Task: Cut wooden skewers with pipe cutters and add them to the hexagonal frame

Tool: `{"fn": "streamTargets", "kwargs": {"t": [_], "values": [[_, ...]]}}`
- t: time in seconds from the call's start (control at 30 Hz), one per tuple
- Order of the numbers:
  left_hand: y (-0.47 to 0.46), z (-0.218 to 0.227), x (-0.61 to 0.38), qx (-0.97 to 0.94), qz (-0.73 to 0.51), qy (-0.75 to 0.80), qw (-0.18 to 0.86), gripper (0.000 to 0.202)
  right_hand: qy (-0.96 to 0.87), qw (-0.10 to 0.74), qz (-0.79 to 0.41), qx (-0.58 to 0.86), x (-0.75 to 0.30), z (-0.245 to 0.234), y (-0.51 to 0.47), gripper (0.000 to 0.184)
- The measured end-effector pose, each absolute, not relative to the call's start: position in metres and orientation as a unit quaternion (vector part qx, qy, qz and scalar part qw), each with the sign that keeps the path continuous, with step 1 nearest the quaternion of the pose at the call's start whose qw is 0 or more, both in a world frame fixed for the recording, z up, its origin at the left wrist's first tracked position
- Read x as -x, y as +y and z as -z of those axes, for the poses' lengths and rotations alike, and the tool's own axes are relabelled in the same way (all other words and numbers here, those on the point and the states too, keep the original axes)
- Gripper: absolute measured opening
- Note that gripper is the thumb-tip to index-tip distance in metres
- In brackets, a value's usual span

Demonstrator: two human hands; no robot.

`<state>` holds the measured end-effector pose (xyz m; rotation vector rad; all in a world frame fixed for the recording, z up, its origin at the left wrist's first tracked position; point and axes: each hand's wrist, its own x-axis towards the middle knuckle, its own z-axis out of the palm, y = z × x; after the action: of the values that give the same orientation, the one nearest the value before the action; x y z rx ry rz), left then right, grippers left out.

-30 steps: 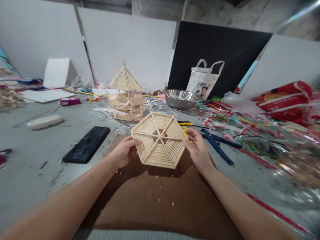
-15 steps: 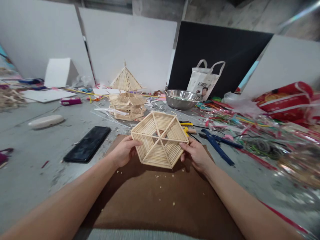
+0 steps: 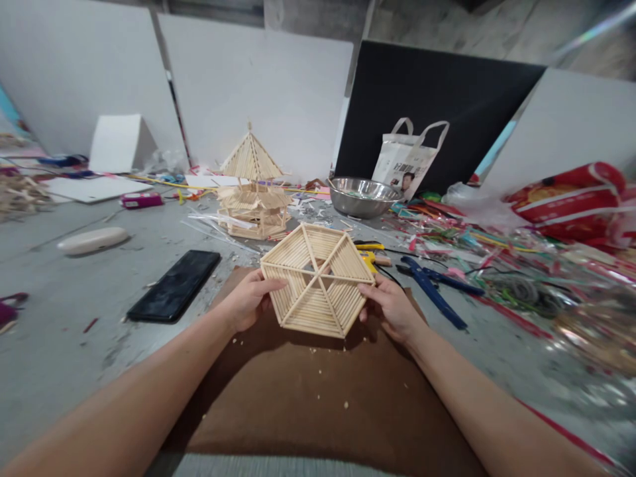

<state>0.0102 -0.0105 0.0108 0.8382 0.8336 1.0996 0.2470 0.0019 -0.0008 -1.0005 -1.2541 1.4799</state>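
Hexagon frame [image 3: 314, 278] of thin wooden sticks, six spokes with flat rows between them. I'm holding it tilted above the brown board [image 3: 318, 391], my left hand [image 3: 248, 301] gripping its left edge and my right hand [image 3: 392, 306] gripping the right edge. A black phone [image 3: 173, 286] is lying to its left on the gray floor [image 3: 59, 331]. A stick pagoda [image 3: 252, 189] is standing behind it, with a yellow tool [image 3: 368, 255] and blue pliers [image 3: 432, 291] lying just to the right. A steel bowl [image 3: 362, 197] is sitting farther back, contents unclear. A white tote bag [image 3: 410, 159] is standing against a black panel [image 3: 447, 86].
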Motion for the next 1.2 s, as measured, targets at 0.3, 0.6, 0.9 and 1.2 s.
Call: {"fn": "streamTargets", "kwargs": {"t": [0.3,0.6,0.9,1.2], "values": [[-0.010,-0.010,-0.011,-0.372,-0.490,0.387,0.686,0.029,-0.508,0.444,-0.610,0.416,-0.247,0.001,0.001,0.018],[-0.007,-0.007,-0.009,-0.372,-0.497,0.397,0.676,0.034,-0.495,0.471,-0.617,0.391,-0.247,-0.003,-0.001,0.025],[-0.004,-0.016,-0.004,-0.309,-0.588,0.346,0.663,0.035,-0.537,0.494,-0.571,0.377,-0.246,-0.004,-0.004,0.020],[0.011,-0.009,0.021,-0.613,-0.429,0.443,0.494,0.039,-0.602,0.382,-0.585,0.386,-0.252,0.004,0.002,0.027]]}}
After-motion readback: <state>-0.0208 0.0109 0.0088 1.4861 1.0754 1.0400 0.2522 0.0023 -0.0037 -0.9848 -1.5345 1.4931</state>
